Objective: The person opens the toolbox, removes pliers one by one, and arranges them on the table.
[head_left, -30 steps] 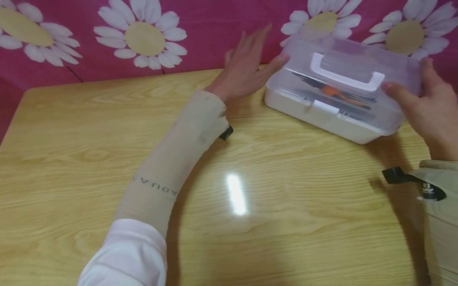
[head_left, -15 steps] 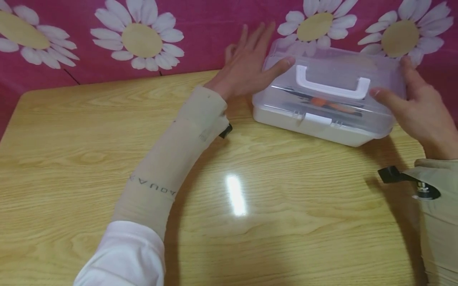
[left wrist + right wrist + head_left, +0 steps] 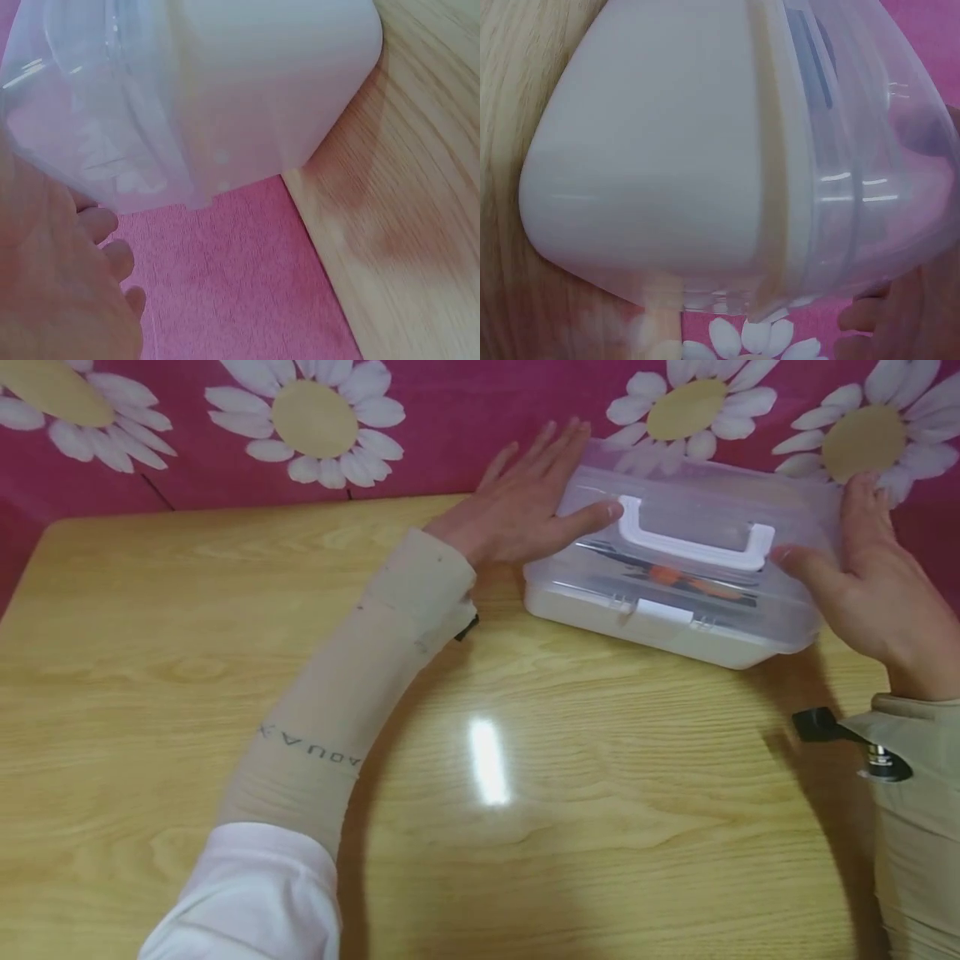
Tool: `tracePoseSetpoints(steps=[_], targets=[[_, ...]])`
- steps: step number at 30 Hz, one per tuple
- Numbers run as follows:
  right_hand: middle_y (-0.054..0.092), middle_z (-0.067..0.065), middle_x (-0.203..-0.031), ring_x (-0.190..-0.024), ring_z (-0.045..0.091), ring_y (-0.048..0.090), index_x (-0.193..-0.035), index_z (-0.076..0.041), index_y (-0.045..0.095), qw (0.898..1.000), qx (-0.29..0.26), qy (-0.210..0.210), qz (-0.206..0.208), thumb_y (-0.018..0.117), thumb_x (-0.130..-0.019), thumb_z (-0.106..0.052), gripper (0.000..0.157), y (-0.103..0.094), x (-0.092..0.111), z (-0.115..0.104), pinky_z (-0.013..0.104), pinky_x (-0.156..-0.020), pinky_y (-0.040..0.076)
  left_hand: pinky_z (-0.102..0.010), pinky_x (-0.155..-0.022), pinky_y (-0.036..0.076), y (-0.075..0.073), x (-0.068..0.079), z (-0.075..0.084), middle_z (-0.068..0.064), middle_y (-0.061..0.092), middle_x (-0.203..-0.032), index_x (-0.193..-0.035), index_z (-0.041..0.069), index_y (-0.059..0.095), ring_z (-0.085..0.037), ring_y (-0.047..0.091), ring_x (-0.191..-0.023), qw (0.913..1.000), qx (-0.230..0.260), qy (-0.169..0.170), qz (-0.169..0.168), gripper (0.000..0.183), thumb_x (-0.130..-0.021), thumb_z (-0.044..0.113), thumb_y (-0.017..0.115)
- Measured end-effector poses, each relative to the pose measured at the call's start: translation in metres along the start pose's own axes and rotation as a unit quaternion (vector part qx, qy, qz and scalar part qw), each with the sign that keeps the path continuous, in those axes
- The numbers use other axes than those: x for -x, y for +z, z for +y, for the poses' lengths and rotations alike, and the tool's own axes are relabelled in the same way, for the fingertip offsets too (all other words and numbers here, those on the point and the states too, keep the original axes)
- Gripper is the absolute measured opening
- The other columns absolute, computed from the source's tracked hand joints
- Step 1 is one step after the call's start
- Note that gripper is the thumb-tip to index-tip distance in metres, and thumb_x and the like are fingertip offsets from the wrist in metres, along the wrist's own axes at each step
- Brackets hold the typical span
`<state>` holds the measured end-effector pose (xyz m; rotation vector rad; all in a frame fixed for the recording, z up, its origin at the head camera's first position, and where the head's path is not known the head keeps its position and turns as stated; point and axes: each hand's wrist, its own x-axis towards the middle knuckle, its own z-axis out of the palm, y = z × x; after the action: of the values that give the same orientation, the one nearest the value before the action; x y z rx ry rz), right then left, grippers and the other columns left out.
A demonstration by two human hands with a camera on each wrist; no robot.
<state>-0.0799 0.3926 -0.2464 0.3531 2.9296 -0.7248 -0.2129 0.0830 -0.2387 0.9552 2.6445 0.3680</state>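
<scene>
A toolbox with a white base point(image 3: 585, 614) and a clear lid point(image 3: 757, 497) stands near the table's back edge. Its white handle point(image 3: 693, 553) lies on the lid, with a white latch point(image 3: 665, 611) at the front. Through the plastic show dark and orange tools point(image 3: 663, 575), kinds unclear. My left hand point(image 3: 525, 506) is at the lid's left end, fingers straight and thumb reaching toward the handle. At the other end, my right hand point(image 3: 885, 577) rests on the lid, thumb on top and fingers extended along the side. The left wrist view shows the left fingertips point(image 3: 120, 259) beside the lid.
The wooden table point(image 3: 600, 818) spreads out in front of the box. Behind its back edge hangs a magenta cloth point(image 3: 450, 435) with large daisies. A wrist camera point(image 3: 817, 724) sticks out from the right sleeve above the table.
The toolbox has shifted left and slightly toward me, turning a little squarer, with my right hand following it. My left hand stays nearly in place, and the box now meets it.
</scene>
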Motion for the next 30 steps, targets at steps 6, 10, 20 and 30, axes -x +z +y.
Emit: tracePoseSetpoints(steps=[6,10,20,30], targets=[[-0.037,-0.004,-0.154,-0.146,0.031,-0.03,-0.145,-0.025,-0.033,0.999,0.029,0.008,-0.012,0.044,-0.097,-0.044,0.093,0.002,-0.004,-0.011,0.06,-0.12,-0.012,-0.04,-0.126,-0.018,-0.005,0.009,-0.005,0.011,-0.031,-0.158,-0.15,0.023,-0.026,-0.009,-0.026,-0.15,0.9997,-0.016,0.008,-0.014,0.09,-0.092,0.075,0.016],[-0.035,-0.004,-0.156,-0.148,0.039,-0.023,-0.144,-0.033,-0.034,0.999,0.03,0.012,-0.017,0.045,-0.097,-0.045,0.093,0.004,-0.008,-0.019,0.068,-0.117,-0.006,-0.039,-0.126,-0.018,-0.008,0.018,-0.009,0.009,-0.029,-0.159,-0.152,0.021,-0.024,-0.01,-0.025,-0.15,0.9995,-0.026,-0.003,-0.015,0.09,-0.091,0.076,0.014],[-0.035,-0.006,-0.155,-0.146,0.035,-0.03,-0.143,-0.034,-0.033,0.998,0.046,-0.008,-0.042,0.045,-0.097,-0.049,0.092,0.008,-0.016,-0.032,0.067,-0.116,-0.014,-0.035,-0.126,-0.016,-0.008,0.039,-0.019,0.008,-0.025,-0.161,-0.152,0.02,-0.023,-0.012,-0.022,-0.151,0.999,-0.038,-0.023,-0.006,0.09,-0.092,0.076,0.014],[-0.034,-0.007,-0.157,-0.149,0.037,-0.027,-0.143,-0.039,-0.032,0.997,0.042,-0.032,-0.057,0.047,-0.096,-0.051,0.093,0.019,-0.018,-0.053,0.073,-0.112,-0.012,-0.036,-0.127,-0.013,-0.013,0.063,-0.036,0.005,-0.025,-0.161,-0.152,0.019,-0.023,-0.015,-0.022,-0.152,0.9968,-0.067,-0.044,-0.008,0.09,-0.091,0.076,0.011]])
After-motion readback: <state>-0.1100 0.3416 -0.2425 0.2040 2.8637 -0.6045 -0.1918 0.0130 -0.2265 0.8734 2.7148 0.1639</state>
